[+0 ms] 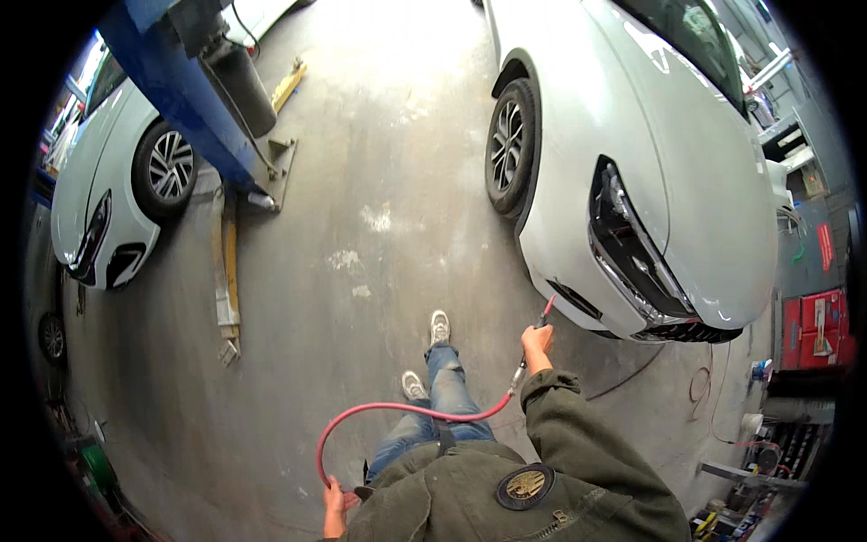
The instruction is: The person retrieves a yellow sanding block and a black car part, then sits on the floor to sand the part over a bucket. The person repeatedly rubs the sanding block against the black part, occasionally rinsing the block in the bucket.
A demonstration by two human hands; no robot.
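My right hand (537,340) is closed around a slim air blow gun (518,372) with a red tip. The tip points forward, close to the lower front bumper of a white car (713,172) on the right; whether it touches cannot be told. From the gun's rear end, a red air hose (388,407) runs left in a loop across the front of my legs. My left hand (335,502), low at the left, has its fingers wrapped around that hose. The car's headlight (637,257) and front wheel (511,144) lie ahead of my right hand.
A blue lift post (185,81) with a yellow-edged lift arm (226,271) low on the floor stands at the left. Beyond it is another white car (117,163). A red tool cabinet (813,325) is at the far right, with thin hoses (700,387) on the floor nearby.
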